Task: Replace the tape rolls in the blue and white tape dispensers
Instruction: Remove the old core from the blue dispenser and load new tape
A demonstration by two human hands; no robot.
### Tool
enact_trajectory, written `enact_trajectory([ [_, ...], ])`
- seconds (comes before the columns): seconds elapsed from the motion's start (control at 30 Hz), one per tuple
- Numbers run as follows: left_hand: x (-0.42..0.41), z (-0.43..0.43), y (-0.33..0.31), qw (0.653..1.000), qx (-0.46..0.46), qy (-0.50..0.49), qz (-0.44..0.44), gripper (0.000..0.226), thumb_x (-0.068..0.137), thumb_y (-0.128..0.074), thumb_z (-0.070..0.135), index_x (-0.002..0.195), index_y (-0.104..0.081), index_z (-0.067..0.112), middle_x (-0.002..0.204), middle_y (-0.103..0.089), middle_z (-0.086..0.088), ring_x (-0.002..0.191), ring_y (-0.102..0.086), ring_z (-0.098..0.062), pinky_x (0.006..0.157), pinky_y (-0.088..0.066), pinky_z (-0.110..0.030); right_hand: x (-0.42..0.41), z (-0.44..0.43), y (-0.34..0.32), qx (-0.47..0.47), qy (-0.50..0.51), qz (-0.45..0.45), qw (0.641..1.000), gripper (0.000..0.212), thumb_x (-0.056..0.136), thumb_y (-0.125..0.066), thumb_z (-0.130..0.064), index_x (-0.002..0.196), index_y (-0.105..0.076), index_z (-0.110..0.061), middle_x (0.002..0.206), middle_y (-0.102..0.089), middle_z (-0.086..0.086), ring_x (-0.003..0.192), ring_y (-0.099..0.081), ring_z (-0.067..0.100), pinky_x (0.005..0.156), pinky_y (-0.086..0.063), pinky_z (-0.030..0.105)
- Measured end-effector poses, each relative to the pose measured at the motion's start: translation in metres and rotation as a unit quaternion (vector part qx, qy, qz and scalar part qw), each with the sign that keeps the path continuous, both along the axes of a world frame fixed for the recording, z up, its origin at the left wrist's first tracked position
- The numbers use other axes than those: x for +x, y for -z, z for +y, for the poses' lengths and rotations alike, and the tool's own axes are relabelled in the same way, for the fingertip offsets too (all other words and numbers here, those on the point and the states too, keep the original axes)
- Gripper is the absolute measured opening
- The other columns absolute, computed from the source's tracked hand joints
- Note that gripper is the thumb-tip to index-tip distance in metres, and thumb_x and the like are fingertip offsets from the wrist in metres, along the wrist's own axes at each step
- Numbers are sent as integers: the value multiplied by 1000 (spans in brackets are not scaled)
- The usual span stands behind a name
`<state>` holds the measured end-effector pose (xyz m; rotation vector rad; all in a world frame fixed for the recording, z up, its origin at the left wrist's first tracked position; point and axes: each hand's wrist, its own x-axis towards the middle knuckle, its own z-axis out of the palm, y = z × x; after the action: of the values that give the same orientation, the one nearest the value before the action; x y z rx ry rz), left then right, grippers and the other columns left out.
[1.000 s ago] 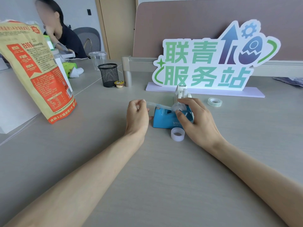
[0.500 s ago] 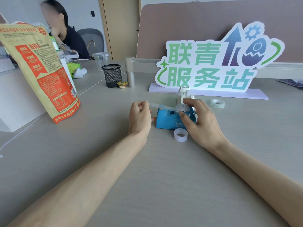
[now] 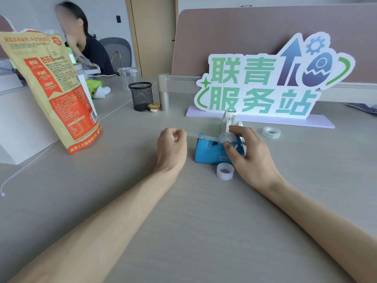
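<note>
A small blue plastic tape dispenser (image 3: 212, 152) is seen standing on the pale grey worktop (image 3: 204, 221), roughly midway between its left and right edges and nearer the far edge than the near one. A clear tape roll (image 3: 226, 138) is seated in the dispenser's cradle, and a strip of clear tape (image 3: 199, 135) is drawn from it leftward over the dispenser's cutter end. The free end of that strip is pinched in the left hand (image 3: 172, 147), which is curled into a loose fist just beside the dispenser's left end. The right hand (image 3: 251, 154) is laid over the dispenser's right half, its fingers bent around the roll and its thumb pressed against the blue side wall.

A white plastic tape dispenser (image 3: 230, 120) is placed directly behind the blue one, partly hidden by the right hand. 1 translucent empty tape core (image 3: 225, 171) is stood on end just in front of the blue dispenser, close to the right thumb. 1 spare clear tape roll (image 3: 271, 132) is laid flat to the right, apart from the right hand, near the base of a green and white lettered sign (image 3: 265, 82) along the far edge. A yellow and red printed bag (image 3: 51, 88) is propped up towards the left edge.
</note>
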<state>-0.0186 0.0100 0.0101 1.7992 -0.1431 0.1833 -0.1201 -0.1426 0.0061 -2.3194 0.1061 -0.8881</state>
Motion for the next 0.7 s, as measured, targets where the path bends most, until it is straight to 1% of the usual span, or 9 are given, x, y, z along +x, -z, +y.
enact_trajectory([
  [0.03,1,0,2,1000,13,-7,-8,18,89,-47,26,73,-48,20,99,-63,-18,92,-56,-34,83,-47,-40,0,0,0,0,0,1,1000,33,92,-58,-22,124,-54,-16,115,-59,-1,101,-54,15,83,-37,15],
  [0.07,1,0,3,1000,25,-14,-14,16,88,-47,27,74,-48,18,102,-64,-19,99,-56,-38,85,-48,-44,0,0,0,0,0,1,1000,33,92,-58,-23,124,-54,-16,114,-59,-1,101,-54,16,84,-39,18],
  [0.13,1,-1,4,998,46,-25,-21,16,86,-46,27,74,-48,16,101,-64,-21,103,-54,-40,86,-48,-48,0,0,0,0,-1,1,1000,32,92,-58,-23,123,-54,-16,113,-59,0,101,-54,16,86,-42,23],
  [0.2,1,0,4,997,64,-27,-21,17,86,-45,26,73,-47,15,98,-64,-21,103,-52,-37,85,-46,-46,0,0,0,1,-2,0,1000,31,92,-58,-23,122,-54,-17,113,-59,0,102,-55,17,88,-44,26],
  [0.3,1,3,5,994,109,-11,-25,20,87,-48,28,83,-58,12,101,-66,-11,107,-50,-29,90,-46,-43,0,0,0,2,-4,0,1000,31,92,-58,-22,122,-54,-17,113,-59,0,101,-55,17,88,-46,28],
  [0.4,0,8,5,986,164,7,-27,21,88,-53,30,91,-63,12,108,-61,-4,112,-48,-26,93,-43,-38,0,0,-1,0,-3,0,1000,31,92,-58,-22,122,-54,-16,112,-59,0,100,-54,18,87,-44,27],
  [0.57,-1,11,2,985,168,42,-13,11,83,-61,30,78,-63,20,97,-49,8,115,-48,-23,97,-44,-40,0,0,0,-4,-1,4,1000,32,92,-58,-22,123,-54,-16,112,-59,0,100,-54,17,80,-38,18],
  [0.63,-1,12,2,983,173,55,-5,11,82,-62,32,75,-63,23,97,-50,9,115,-49,-22,97,-45,-41,0,0,0,-5,-1,4,1000,32,92,-58,-22,123,-54,-16,113,-59,0,99,-53,16,79,-37,18],
  [0.7,-1,12,2,981,183,64,0,10,81,-63,34,78,-65,24,103,-54,7,115,-50,-21,99,-44,-41,0,0,0,-5,-1,3,1000,32,92,-58,-22,123,-54,-16,113,-59,0,98,-53,15,78,-37,17],
])
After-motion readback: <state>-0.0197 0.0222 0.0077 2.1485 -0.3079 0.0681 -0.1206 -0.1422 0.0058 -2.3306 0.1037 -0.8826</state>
